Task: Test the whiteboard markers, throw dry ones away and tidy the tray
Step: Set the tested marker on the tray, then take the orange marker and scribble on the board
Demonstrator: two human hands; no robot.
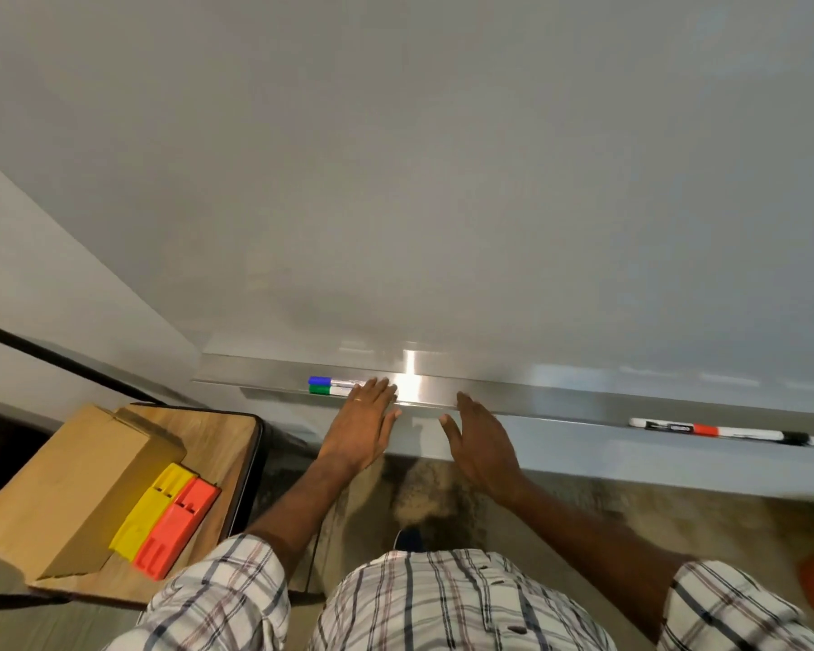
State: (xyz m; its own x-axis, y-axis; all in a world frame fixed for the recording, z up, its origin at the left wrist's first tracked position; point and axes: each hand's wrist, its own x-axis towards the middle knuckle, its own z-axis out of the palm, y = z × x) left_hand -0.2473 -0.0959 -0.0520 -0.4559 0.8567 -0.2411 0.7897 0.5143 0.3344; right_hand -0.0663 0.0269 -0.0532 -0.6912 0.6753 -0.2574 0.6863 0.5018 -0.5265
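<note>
A pale grey whiteboard [442, 180] fills the upper two thirds of the frame, seen from close above. Along its lower edge a long metal tray [560, 401] is fixed, running from centre left to the right edge.

Two bare forearms [292, 500] in checked sleeves [222, 589] are stretched forward from the bottom of the frame toward the tray. The left hand [363, 425] is held flat, palm down. Its grip is wide, with fingers straight and close together, and nothing is clasped. Its fingertips are laid over the tray and cover the right ends of two markers. The right hand [480, 444] is likewise flat and wide, thumb spread, with its fingertips at the tray's front lip. Whether the lip is touched cannot be told.

At lower left, a small wooden surface [236, 434] carries a cardboard box [67, 486], a yellow block [153, 507] and an orange-red block [179, 528].

A blue-capped marker [323, 381] and a green-capped marker [323, 390] lie side by side in the tray, reaching left from under the left fingertips. At far right in the tray, well apart from both hands, a red-capped marker [673, 428] and a black-capped marker [767, 434] lie end to end.
</note>
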